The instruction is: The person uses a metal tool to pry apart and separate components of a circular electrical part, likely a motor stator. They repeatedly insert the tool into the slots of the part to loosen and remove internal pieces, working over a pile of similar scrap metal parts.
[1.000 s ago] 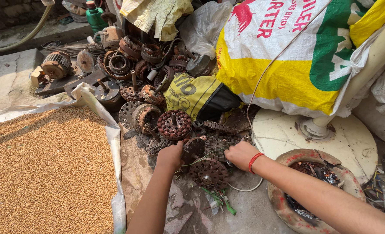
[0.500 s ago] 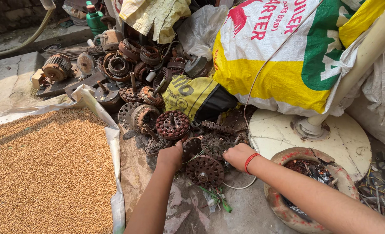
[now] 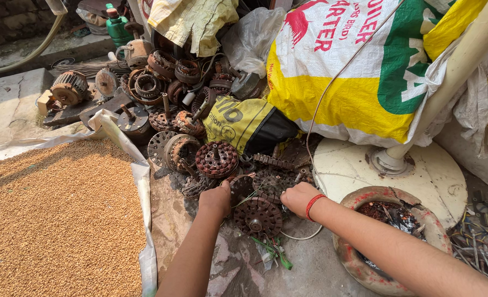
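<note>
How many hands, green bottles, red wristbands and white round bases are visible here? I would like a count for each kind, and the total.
hands: 2, the left hand and the right hand
green bottle: 1
red wristband: 1
white round base: 1
Total: 5

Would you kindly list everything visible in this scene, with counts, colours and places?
rusty motor parts: a heap, too many to count, brown, centre
round rusty part: one, brown, between the hands
grain: a spread, golden, left on a sheet
printed sack: one, white, yellow, green, upper right
small bag: one, yellow and black, centre
green bottle: one, top left
white disc base: one, right
clay ring: one, reddish, lower right
left hand: on the heap
right hand: red wristband, on the heap
</note>
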